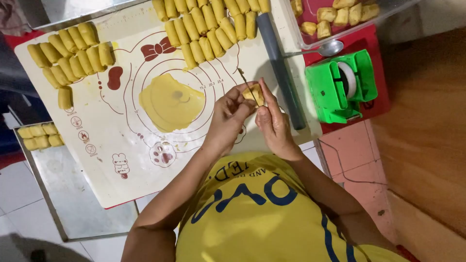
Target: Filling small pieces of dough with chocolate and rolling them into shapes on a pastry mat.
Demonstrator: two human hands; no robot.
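Both hands meet over the mat: my left hand (228,114) and right hand (273,121) are pinched together on a small yellow dough piece (254,93), fingertips closed round it, held just above the mat (111,160) near its right edge. A thin stick (245,82) lies slantwise against the piece; I cannot tell which hand grips it.

I judge the soft piece could squash or tear if I press too hard, and filling, if there is any, could break through a thin wall. It could also slip from my fingers onto the flat dough sheet (171,102) to my left and mar it. My right elbow is near the grey rolling pin (279,68); a knock could roll it into the finished rolls (213,26) at the top.

The mat is pale with red printed rings and cartoon marks, and it carries a second batch of rolls (70,51) at its upper left. A metal tray (73,194) with a few rolls lies partly under its left edge. To the right stand a green dispenser (344,85) on a red surface, a spoon (325,48), and a clear tub (310,41) of yellow chunks. Everything seems to sit low on a tiled floor (14,189), with brown boards on the right.
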